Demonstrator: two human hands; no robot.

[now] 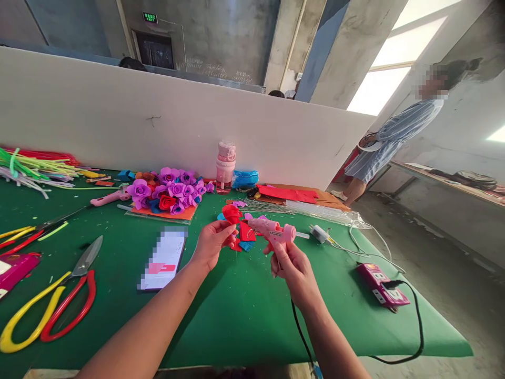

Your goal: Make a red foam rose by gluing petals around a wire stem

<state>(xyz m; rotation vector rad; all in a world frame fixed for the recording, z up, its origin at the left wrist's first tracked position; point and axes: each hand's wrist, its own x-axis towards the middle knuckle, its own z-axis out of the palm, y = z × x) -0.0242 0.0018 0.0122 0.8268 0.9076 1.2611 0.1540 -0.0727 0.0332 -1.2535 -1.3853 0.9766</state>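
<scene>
Pinched in the fingers of my left hand (216,241) is a red flower (231,215), held above the table. My right hand (290,263) grips a pink glue gun (274,229) by its handle, its nozzle pointing left, close to the flower. A whitish glue stick (303,235) pokes out of the gun's back end. Beneath and between the hands lie red pieces (248,231) and blue pieces (247,246) of petal material. Beyond my left hand, a heap of purple flowers (179,185) with a few red ones rests on an orange sheet (181,213).
On the green table (244,316) lie scissors (79,279), a phone (163,260), a power strip (382,284) with a cord, and a white charger (320,233). A pink bottle (225,167) stands by the white partition (165,116). A person (402,126) stands beyond the table's right side.
</scene>
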